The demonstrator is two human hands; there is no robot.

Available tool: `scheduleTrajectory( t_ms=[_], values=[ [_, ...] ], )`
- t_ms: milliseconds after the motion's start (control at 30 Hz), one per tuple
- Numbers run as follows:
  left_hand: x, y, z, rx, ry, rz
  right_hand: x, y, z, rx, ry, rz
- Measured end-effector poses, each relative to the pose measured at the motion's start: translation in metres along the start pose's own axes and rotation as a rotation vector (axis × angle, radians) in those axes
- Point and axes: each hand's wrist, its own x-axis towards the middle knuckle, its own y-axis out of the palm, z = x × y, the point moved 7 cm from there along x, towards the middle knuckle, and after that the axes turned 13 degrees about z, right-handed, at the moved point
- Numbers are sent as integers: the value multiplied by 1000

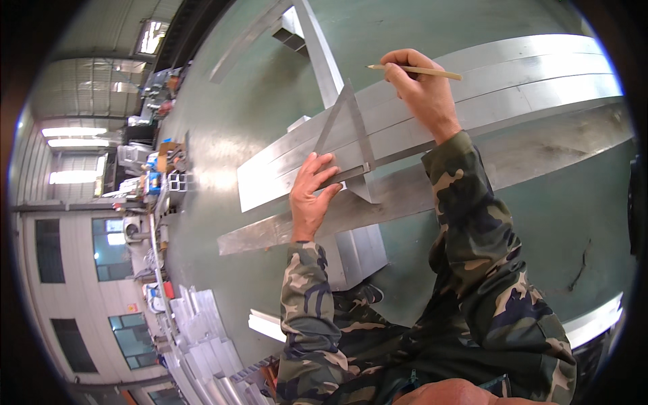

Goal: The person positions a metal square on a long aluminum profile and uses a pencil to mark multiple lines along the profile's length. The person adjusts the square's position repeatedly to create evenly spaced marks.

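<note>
My right hand (426, 94) is closed on a wooden pencil (442, 73), raised above several silver metal bars (526, 81) lying side by side. The pencil's sharpened end points left and stays clear of the metal. Lower and to the left, my left hand (312, 196) grips the base of a metal triangle square (352, 173) with thumb and fingers. The square's thin arms lie across the bars, their tip pointing away from me. Part of its base is hidden under my fingers.
A duller metal beam (418, 196) runs on the near side of the bars, above a silver block (354, 253). Another long metal bar (317, 50) extends away at the far side. Stacked metal lengths (202, 337) lie at the lower left, and boxes (169, 156) line the left wall.
</note>
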Motion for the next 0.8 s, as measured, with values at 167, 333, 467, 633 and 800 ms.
scheduleTrajectory(
  t_ms=[167,333,467,633,800],
  values=[
    [-2,-3,14,5,-29,22,-3,8,-13,203,10,-14],
    [-1,-4,31,-2,-54,-18,1,3,-29,260,6,-27],
    [-10,-4,44,-102,-84,-59,-4,-8,-40,219,15,-13],
    [-11,-5,42,-113,-81,-63,-6,-16,-39,299,23,34],
    [-1,-2,34,-174,-70,-107,-18,-21,-27,260,-83,12]
  ],
)
